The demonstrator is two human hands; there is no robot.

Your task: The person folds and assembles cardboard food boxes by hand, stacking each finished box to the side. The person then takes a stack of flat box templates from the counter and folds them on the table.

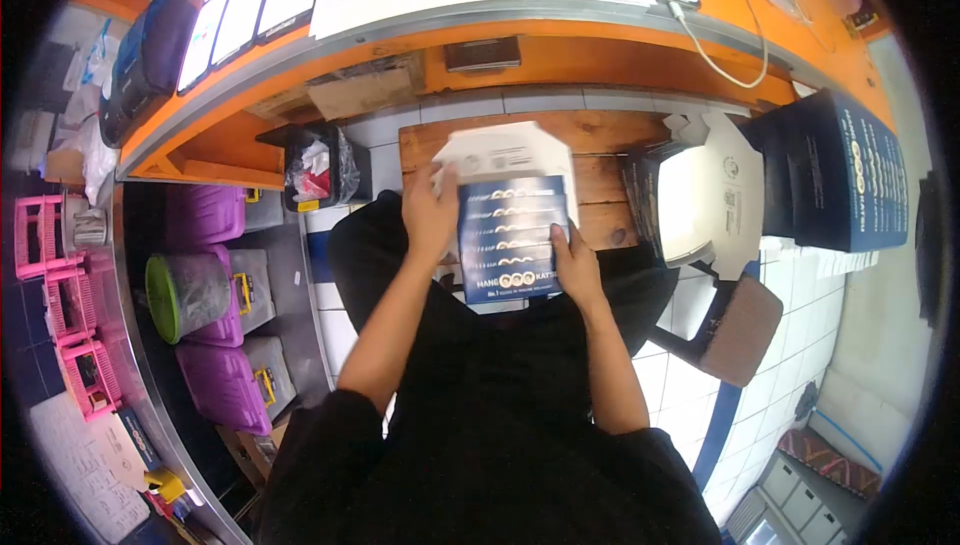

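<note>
Blue cartons (513,240) sit apart from stacked boxes (736,200), right hand (578,265) gripping 1 edge, left grip (430,210) unclear.

Bright indoor light, washed-out white screens, slight hand blur, curved dark-cornered fisheye edges

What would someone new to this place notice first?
Probably the blue cartons, fanned out at the center between the left hand and right hand. Next, perhaps, the purple bins off to the left, and the orange counter running across the top.
</note>
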